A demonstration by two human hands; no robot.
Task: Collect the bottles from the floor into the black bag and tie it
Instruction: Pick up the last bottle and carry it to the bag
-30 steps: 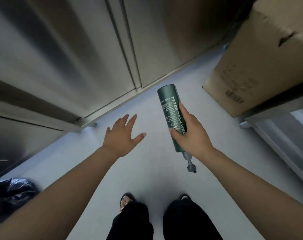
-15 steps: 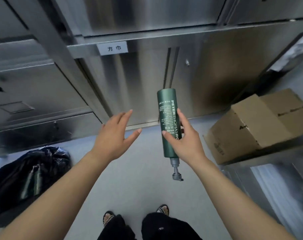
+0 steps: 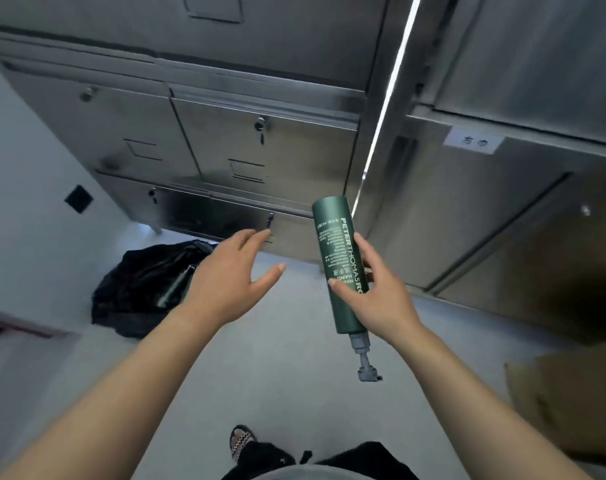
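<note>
Head view: my right hand (image 3: pixel 377 299) pinches green pump bottle (image 3: pixel 339 268) mid-body, pump down. Left hand (image 3: pixel 225 285) spread, empty. Black bag (image 3: pixel 139 285) ahead-left on floor (image 3: pixel 277 368), mouth slumped. Risk: bottle slips, or misses mouth.

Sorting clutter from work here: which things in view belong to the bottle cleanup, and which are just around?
Part of the job: green pump bottle in the right hand; black bag holding another bottle; open left hand.
Just around: steel cabinets; cardboard box.
</note>
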